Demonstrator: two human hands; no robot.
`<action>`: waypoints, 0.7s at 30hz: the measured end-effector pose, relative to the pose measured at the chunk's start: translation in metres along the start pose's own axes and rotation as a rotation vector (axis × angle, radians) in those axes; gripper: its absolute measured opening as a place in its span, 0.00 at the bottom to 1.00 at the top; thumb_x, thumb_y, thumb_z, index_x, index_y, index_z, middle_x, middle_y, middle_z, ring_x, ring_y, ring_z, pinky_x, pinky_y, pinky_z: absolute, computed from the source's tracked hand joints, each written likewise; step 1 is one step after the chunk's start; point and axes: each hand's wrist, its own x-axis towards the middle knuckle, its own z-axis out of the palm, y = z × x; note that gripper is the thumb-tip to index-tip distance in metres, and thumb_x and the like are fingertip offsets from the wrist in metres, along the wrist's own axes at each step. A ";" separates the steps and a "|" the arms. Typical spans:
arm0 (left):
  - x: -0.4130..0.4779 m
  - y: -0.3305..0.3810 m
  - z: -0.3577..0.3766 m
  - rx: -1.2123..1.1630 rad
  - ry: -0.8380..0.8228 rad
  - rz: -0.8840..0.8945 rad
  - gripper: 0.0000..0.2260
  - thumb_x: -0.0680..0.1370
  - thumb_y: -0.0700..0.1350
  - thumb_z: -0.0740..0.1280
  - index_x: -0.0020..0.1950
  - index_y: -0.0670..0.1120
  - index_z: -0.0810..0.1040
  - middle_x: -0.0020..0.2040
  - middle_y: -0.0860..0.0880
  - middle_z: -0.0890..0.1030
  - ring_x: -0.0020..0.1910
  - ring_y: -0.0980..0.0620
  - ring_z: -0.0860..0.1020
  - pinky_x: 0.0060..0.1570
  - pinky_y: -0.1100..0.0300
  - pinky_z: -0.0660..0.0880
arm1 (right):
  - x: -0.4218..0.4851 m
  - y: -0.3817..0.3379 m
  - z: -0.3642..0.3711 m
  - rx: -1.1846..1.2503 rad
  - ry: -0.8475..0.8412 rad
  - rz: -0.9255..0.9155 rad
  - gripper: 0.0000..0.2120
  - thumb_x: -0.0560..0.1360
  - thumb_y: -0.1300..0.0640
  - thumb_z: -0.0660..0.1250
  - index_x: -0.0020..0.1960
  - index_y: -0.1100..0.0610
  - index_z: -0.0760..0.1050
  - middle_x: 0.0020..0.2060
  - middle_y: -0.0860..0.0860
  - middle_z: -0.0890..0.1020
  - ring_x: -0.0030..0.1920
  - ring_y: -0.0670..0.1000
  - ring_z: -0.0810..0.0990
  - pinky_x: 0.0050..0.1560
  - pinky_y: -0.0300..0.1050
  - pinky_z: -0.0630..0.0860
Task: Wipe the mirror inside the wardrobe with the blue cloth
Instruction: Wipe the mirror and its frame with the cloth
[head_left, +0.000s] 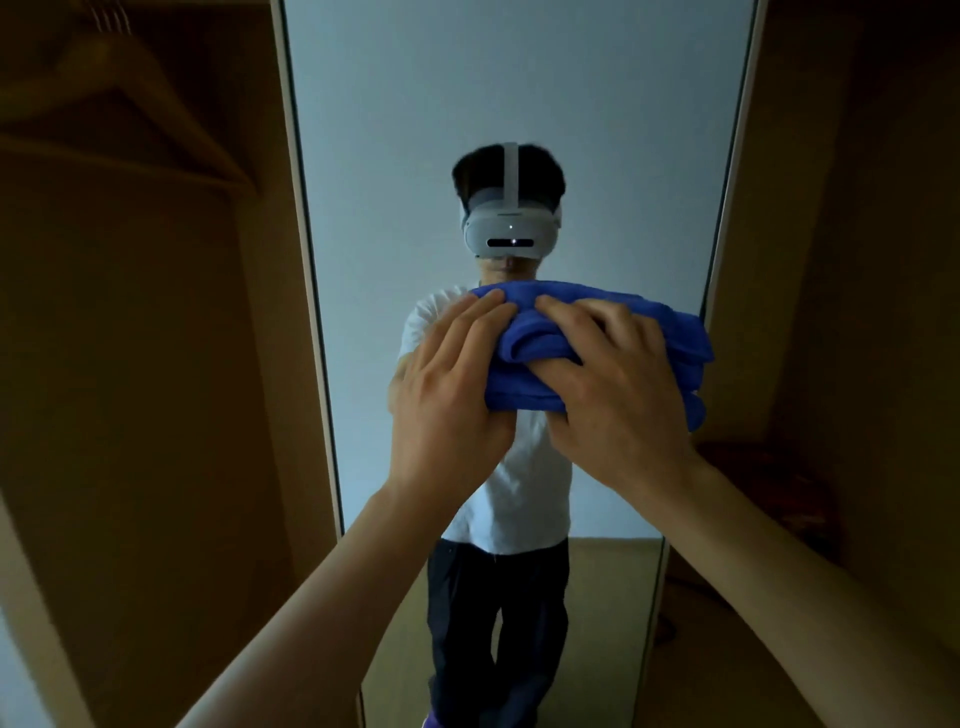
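A tall mirror (519, 104) fills the middle of the view, framed by pale edges inside the brown wardrobe. A bunched blue cloth (670, 343) is held up in front of the glass at chest height. My left hand (452, 395) grips the cloth's left end, fingers curled over its top. My right hand (613, 384) grips the cloth's middle from the front, its fingers dug into the folds. The mirror shows a person in a white shirt and dark trousers holding the same cloth. Whether the cloth touches the glass I cannot tell.
A wooden wardrobe panel (156, 415) stands left of the mirror, with wooden hangers (104, 93) hanging at the upper left. Another brown panel (857, 260) borders the right side. A dark rounded object (769, 499) sits low at the right.
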 end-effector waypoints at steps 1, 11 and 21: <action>-0.007 -0.001 0.002 -0.004 -0.005 -0.005 0.24 0.74 0.36 0.73 0.70 0.39 0.76 0.72 0.45 0.76 0.74 0.44 0.71 0.68 0.43 0.72 | -0.006 -0.003 0.002 0.003 -0.005 0.003 0.20 0.74 0.54 0.63 0.65 0.51 0.78 0.68 0.54 0.75 0.64 0.60 0.71 0.63 0.57 0.65; -0.109 -0.011 0.025 -0.013 -0.106 -0.100 0.29 0.74 0.41 0.76 0.74 0.42 0.73 0.75 0.46 0.72 0.78 0.48 0.65 0.75 0.46 0.65 | -0.091 -0.040 0.037 0.047 -0.098 0.023 0.18 0.75 0.55 0.64 0.64 0.50 0.79 0.71 0.52 0.74 0.67 0.59 0.70 0.63 0.56 0.63; -0.215 -0.021 0.044 -0.021 -0.233 -0.155 0.26 0.77 0.40 0.72 0.75 0.43 0.73 0.77 0.46 0.71 0.79 0.49 0.64 0.75 0.47 0.66 | -0.195 -0.078 0.079 0.094 -0.234 0.047 0.19 0.77 0.55 0.68 0.67 0.48 0.73 0.73 0.51 0.72 0.67 0.58 0.70 0.62 0.56 0.65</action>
